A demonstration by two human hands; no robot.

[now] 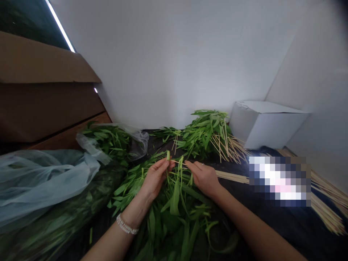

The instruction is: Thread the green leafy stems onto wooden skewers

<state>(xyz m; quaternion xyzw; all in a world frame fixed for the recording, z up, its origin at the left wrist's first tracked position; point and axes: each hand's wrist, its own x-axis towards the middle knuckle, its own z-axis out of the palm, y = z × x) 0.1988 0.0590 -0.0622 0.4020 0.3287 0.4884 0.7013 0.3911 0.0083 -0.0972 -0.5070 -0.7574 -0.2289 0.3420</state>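
Observation:
My left hand (pixel 157 175), with a beaded bracelet on its wrist, pinches a short green stem (pixel 168 156) upright between thumb and fingers. My right hand (pixel 202 177) is closed on a thin wooden skewer (pixel 178 162), whose other end reaches the stem at my left fingertips. One leafy stem (pixel 180 168) hangs from the skewer between my hands, its leaves drooping downward. Whether the skewer tip has gone through the left stem cannot be made out. Below both hands lies a loose heap of long green leaves (pixel 174 221).
Leafy greens on skewers (pixel 203 134) are piled against the wall, beside a white box (pixel 252 125). Bundles of bare skewers (pixel 326 214) lie at right, near a pixelated patch. Plastic bags of greens (pixel 54 177) fill the left, below a cardboard box (pixel 40 101).

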